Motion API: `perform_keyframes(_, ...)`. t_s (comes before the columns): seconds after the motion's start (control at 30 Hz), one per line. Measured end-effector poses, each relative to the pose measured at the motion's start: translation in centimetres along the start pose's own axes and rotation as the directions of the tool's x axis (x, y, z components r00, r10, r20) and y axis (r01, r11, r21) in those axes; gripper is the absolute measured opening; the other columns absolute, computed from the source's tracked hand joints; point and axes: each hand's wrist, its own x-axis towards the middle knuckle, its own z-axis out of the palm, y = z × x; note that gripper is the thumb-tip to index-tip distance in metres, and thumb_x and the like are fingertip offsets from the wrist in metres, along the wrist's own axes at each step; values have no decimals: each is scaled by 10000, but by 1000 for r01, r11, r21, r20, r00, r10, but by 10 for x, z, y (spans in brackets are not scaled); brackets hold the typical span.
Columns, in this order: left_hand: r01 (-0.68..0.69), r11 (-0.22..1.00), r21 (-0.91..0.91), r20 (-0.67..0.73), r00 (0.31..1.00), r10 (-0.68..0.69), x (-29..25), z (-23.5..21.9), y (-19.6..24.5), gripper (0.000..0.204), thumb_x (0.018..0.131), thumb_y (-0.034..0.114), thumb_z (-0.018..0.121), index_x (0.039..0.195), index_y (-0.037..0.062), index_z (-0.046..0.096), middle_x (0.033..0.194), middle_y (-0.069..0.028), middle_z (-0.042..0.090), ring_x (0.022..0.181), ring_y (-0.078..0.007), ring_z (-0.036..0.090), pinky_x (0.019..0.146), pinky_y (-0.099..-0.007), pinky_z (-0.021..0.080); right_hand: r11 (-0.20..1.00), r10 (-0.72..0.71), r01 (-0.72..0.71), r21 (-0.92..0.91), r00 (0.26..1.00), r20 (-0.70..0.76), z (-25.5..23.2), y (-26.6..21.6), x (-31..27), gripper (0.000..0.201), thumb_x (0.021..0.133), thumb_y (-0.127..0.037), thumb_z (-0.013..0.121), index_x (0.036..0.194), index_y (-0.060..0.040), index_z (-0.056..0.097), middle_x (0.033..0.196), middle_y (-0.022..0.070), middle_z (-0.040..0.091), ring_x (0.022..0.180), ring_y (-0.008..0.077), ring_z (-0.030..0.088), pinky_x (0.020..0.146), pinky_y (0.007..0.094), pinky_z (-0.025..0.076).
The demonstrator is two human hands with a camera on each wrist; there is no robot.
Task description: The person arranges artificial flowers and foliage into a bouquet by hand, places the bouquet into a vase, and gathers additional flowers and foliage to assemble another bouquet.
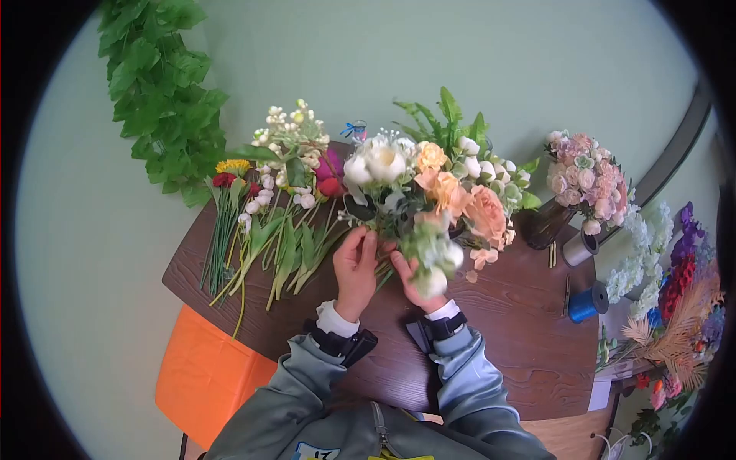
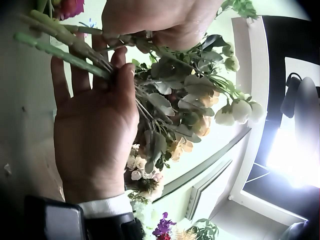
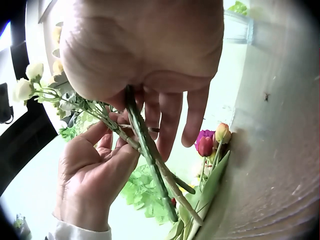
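Near the table's middle, my left hand (image 1: 355, 274) grips a bouquet of artificial flowers by its stems (image 2: 75, 37), thumb closed across them. White peonies (image 1: 386, 162), peach roses (image 1: 485, 213) and grey-green leaves (image 2: 160, 102) make up its head. Close beside it, my right hand (image 1: 412, 282) pinches a stem (image 3: 142, 135) of a white-flowered spray (image 1: 434, 257), which looks blurred in the head view and hangs over that hand. The stems cross between both hands in the right wrist view, their cut ends pointing down. My right fingertips are partly hidden.
Loose tulips and other stems (image 1: 287, 257) lie on the brown table (image 1: 491, 337) at left. To the right stand a dark vase (image 1: 546, 224) of pink flowers, a clear spool (image 1: 579, 249) and a blue spool (image 1: 588, 303). An orange chair (image 1: 203, 368) sits at front left.
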Motion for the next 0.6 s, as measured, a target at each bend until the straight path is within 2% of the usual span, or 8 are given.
perform_keyframes(0.1,-153,988,5,11,988,153,8,-2,-27,146,918,93,471,1009,5,544,873,7,573,733,-39,540,581,-188,455,845,512,-523,107,851,118,-9,-41,5,241,849,-179,559,1056,-60,589,1006,112,609,970,260,550,849,355,414)
perform_keyframes(0.2,-288,950,123,16,957,288,8,-2,-40,160,912,67,475,1031,-19,538,897,-9,584,765,-53,550,635,-186,449,972,109,-86,-220,990,93,-6,-9,-4,356,847,-227,561,1146,-39,515,1080,133,570,1033,283,520,882,378,396)
perform_keyframes(0.27,-332,937,106,-73,937,341,5,6,-37,125,882,24,509,982,-31,562,846,-29,544,661,-64,507,563,-191,411,717,-383,346,-606,921,73,-3,20,-12,483,848,-299,557,1219,-17,431,1199,164,494,1118,300,465,924,392,374)
perform_keyframes(0.33,-243,968,-66,-67,969,238,-3,11,-22,134,884,24,500,993,-24,561,821,-26,538,538,-57,502,440,-191,380,964,30,20,-266,983,183,-1,17,-13,454,861,-296,538,1204,-15,444,1222,164,479,1132,299,458,949,400,372)
perform_keyframes(0.37,-243,968,-67,-45,970,240,-3,11,-22,137,886,31,499,998,-20,560,816,-26,536,485,-52,487,391,-192,348,880,62,-85,466,996,64,21,70,-29,420,878,-268,515,1205,-15,438,1240,136,473,1148,264,451,979,389,363)
perform_keyframes(0.47,-275,961,-5,-33,961,275,-2,7,-30,147,880,35,505,1002,-23,562,815,-33,538,510,-69,490,428,-202,352,865,194,-224,448,974,113,19,73,-27,387,876,-222,518,1209,-44,433,1246,114,470,1152,211,449,986,354,366)
perform_keyframes(0.53,-323,938,123,-54,942,331,-2,3,-38,160,865,31,520,1001,-37,569,824,-46,546,665,-114,527,600,-221,423,995,-24,23,94,1000,14,43,147,-31,554,842,-278,559,1310,-75,345,1283,126,406,1226,287,335,1031,379,267)
perform_keyframes(0.6,-247,959,139,-40,966,255,-4,0,-35,173,836,4,527,1005,-16,558,884,-20,588,759,-76,534,654,-212,433,999,-31,30,-10,999,-14,23,96,-25,459,809,-239,598,1205,-63,446,1114,99,498,923,225,490,804,369,385)
